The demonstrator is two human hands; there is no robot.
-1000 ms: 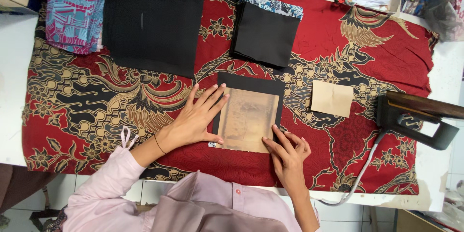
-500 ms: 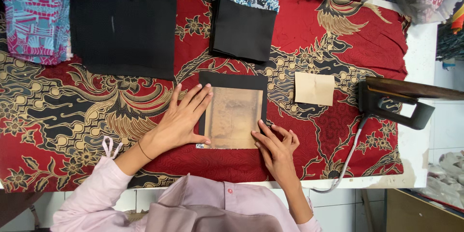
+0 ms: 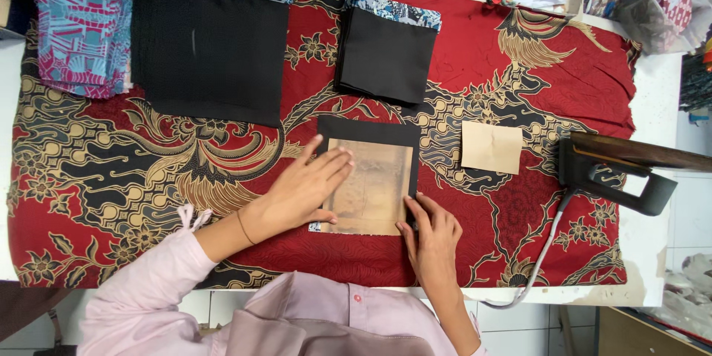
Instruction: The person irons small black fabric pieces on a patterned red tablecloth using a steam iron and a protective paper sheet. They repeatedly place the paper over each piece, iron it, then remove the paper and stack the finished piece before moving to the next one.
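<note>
Red batik cloth point(image 3: 519, 67) covers the table. L to R: patterned fabric stack point(image 3: 81, 22), large black panel point(image 3: 208, 52), your left hand point(image 3: 304, 189) flat, fingers spread, on the tan paper point(image 3: 374, 185) atop a black square point(image 3: 367, 132); right hand point(image 3: 430, 233), fingertips pressing its lower-right corner; iron point(image 3: 623, 174) at far R.

The person wears a pale pink long-sleeved shirt with a collar and a small red button. A thin dark band circles the wrist of the left hand point(image 3: 300, 193); the right hand point(image 3: 430, 241) is bare.
</note>
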